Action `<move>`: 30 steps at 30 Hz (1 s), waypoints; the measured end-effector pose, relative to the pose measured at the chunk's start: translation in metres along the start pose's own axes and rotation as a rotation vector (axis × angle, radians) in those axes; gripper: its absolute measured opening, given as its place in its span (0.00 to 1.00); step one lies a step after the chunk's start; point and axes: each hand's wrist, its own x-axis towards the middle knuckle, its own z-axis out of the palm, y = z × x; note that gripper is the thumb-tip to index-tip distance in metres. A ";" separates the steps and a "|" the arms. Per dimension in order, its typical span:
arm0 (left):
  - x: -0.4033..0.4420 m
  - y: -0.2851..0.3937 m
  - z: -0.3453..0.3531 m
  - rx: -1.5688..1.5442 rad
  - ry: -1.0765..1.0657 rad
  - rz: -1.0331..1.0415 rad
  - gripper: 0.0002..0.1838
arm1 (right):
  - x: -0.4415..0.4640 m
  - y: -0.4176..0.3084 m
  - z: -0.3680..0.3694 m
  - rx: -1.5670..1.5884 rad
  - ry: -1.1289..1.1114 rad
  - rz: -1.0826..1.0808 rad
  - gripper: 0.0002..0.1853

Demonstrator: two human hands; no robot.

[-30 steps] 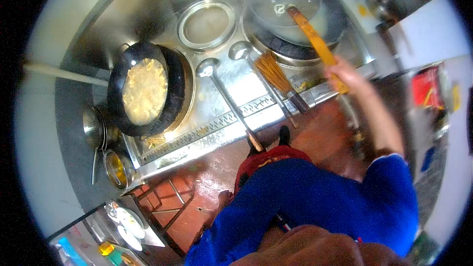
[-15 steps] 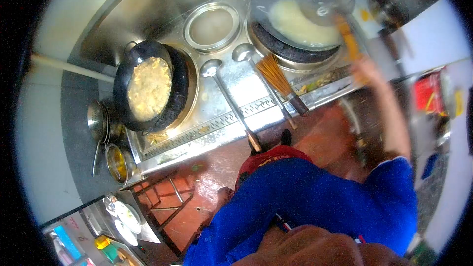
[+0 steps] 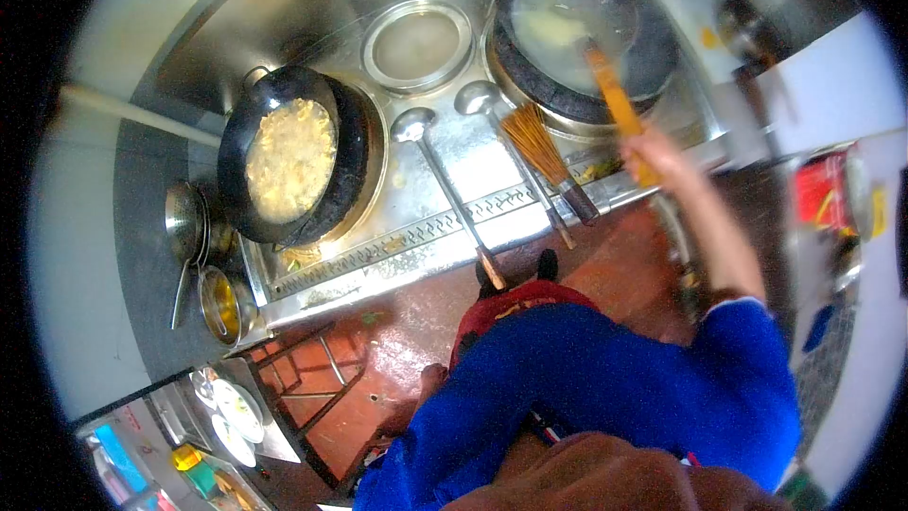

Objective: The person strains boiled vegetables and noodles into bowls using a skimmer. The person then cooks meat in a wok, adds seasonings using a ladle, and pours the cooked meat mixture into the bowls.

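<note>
Single head-worn view, wide-angle, bounded by dark curved edges. The optical axis points steeply downward and forward. The wearer's blue shirt (image 3: 605, 360) occupies the lower frame at close range. The bench (image 3: 402, 187) spans the upper frame obliquely, farther from the lens. The floor (image 3: 402, 341) appears between them; a wall (image 3: 85, 265) borders the left.

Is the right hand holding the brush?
No, the brush lies on the stove, while the right hand grips a yellow handle.
</note>
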 end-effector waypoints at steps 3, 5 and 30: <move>-0.002 -0.002 0.004 -0.100 -0.019 -0.168 0.15 | -0.028 -0.015 0.009 0.050 0.001 -0.007 0.09; -0.007 -0.007 0.005 -0.017 0.026 -0.211 0.16 | -0.032 -0.015 -0.006 0.104 -0.055 -0.037 0.09; -0.005 -0.006 -0.013 -0.070 0.044 0.028 0.13 | 0.024 0.024 -0.057 -0.241 0.037 -0.106 0.14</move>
